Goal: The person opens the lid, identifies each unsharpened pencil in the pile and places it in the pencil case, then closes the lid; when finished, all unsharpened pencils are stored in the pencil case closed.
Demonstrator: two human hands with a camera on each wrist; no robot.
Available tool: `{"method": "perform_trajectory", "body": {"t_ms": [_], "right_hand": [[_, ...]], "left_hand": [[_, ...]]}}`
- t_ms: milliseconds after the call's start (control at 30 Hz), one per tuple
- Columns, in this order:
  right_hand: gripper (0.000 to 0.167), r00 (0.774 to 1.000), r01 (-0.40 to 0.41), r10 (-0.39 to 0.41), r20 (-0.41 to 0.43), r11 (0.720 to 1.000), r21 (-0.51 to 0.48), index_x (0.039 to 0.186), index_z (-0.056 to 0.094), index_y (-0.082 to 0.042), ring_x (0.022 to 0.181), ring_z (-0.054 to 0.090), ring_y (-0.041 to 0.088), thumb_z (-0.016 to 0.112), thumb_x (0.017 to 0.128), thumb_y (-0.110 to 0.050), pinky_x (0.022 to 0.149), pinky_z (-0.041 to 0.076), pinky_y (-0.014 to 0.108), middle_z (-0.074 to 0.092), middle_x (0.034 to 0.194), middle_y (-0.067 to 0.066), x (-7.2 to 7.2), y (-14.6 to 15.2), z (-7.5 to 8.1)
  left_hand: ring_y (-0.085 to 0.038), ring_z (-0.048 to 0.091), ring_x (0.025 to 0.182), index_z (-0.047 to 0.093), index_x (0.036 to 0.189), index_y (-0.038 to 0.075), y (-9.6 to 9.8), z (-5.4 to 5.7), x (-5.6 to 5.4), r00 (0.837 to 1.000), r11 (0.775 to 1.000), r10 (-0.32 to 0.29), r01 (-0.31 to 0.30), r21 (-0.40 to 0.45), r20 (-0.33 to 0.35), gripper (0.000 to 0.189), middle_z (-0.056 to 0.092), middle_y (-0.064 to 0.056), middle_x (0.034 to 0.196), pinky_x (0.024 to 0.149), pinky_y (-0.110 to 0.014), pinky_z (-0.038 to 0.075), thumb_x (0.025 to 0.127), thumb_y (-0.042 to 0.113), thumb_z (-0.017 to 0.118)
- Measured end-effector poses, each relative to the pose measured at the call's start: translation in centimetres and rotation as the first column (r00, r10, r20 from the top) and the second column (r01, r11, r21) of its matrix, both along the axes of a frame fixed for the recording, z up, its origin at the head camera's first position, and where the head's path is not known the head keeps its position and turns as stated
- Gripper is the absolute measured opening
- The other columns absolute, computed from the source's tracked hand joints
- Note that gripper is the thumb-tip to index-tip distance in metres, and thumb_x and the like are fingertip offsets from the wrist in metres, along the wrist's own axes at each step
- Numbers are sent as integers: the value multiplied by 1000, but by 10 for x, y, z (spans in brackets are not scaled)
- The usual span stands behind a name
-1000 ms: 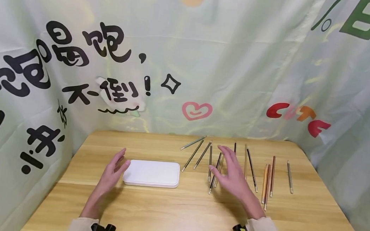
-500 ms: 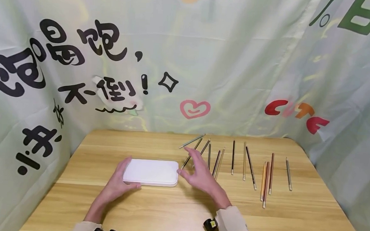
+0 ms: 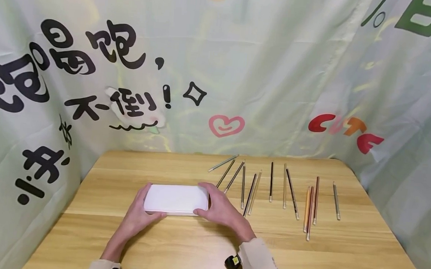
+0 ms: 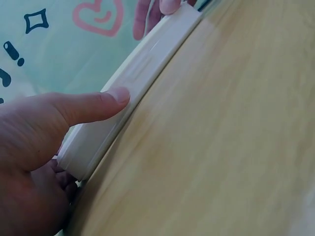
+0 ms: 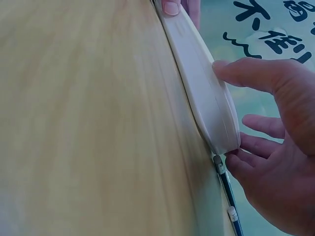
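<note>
A flat white pencil case (image 3: 176, 199) with rounded corners lies on the wooden table. My left hand (image 3: 136, 214) grips its left end; in the left wrist view the thumb presses along the near side of the case (image 4: 142, 69) while the fingers go behind the end, mostly hidden. At the right end, my right hand (image 3: 220, 207) holds the case between thumb and fingers. The right wrist view has that thumb (image 5: 246, 73) at the upper edge and the fingertips beside the end corner, just by a dark pencil (image 5: 224, 182).
Several pencils with eraser ends are spread over the right half of the wooden table (image 3: 208, 249): dark ones like the black pencil (image 3: 271, 181), an orange pencil (image 3: 306, 210) beside reddish ones, and a grey pencil (image 3: 336, 201) farthest right. A printed curtain (image 3: 278, 72) hangs behind.
My right hand has moved left from over the pencils to the right end of the pencil case and taken hold. The left hand has closed in around the left end.
</note>
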State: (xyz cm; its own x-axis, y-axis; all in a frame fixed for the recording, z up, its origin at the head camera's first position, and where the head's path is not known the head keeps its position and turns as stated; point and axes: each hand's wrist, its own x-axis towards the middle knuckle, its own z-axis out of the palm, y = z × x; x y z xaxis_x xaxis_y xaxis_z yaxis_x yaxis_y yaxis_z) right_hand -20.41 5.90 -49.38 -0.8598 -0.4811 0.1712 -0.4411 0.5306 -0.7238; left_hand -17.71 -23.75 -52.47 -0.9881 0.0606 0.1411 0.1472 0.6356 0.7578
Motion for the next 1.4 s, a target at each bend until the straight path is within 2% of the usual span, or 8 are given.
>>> {"method": "perform_trajectory", "body": {"t_ms": [267,533,667,833,967,1133,1267,1400], "right_hand": [[86,998,-15,22,-64,995,102,147,49,5,132,54,35,91,76,-20,107,47,48,47,153,22,6,1,1],[80,995,-13,25,-100,993,120,141,58,2,112,65,26,92,73,-22,90,56,29,55,147,18,5,-1,2],[76,995,-18,29,-91,993,119,140,61,-2,106,66,22,92,73,-23,84,54,24,56,147,16,4,-1,4],[69,996,-41,48,-78,995,89,137,65,-5,114,67,22,90,76,-26,97,53,41,57,146,17,4,0,9],[67,997,-46,51,-58,994,95,139,65,-6,127,60,27,88,80,-29,112,35,62,55,148,17,2,4,12],[68,997,-66,65,40,997,46,143,61,-7,133,55,32,85,85,-33,117,31,59,48,154,16,-1,13,14],[64,989,-86,87,121,996,-13,142,62,-12,147,39,25,82,88,-39,117,36,43,46,157,10,-3,18,14],[56,986,-86,94,137,994,-63,136,67,-12,139,49,21,80,90,-41,115,38,37,52,152,7,-6,17,16]], "left_hand": [[-50,39,137,26,156,-7,10,-6,1,997,999,13,-16,-44,-70,117,34,-31,153,111,-66,33,70,31,95],[-48,50,126,35,151,-8,13,-11,3,985,996,59,-68,-54,-162,116,44,-32,146,103,-65,42,60,27,98],[-48,52,122,35,151,-8,12,-10,3,985,995,64,-75,-59,-158,116,46,-32,144,101,-65,44,60,28,98],[-48,51,123,35,152,-7,10,-8,4,988,995,79,-87,-56,-135,117,45,-32,144,101,-65,43,59,26,98],[-50,47,128,33,153,-7,8,-6,1,992,998,52,-56,-30,-116,117,43,-33,147,104,-67,40,63,29,99],[-51,42,135,28,156,-7,1,-3,-1,994,999,-39,41,22,-97,111,38,-33,152,108,-68,34,74,29,95],[-49,35,140,20,159,-7,-9,0,2,989,989,-131,135,61,-73,101,29,-34,158,116,-48,31,86,19,85],[-41,46,130,20,160,-5,-18,6,5,989,983,-147,150,109,-35,101,41,-31,151,104,-18,36,86,16,85]]}}
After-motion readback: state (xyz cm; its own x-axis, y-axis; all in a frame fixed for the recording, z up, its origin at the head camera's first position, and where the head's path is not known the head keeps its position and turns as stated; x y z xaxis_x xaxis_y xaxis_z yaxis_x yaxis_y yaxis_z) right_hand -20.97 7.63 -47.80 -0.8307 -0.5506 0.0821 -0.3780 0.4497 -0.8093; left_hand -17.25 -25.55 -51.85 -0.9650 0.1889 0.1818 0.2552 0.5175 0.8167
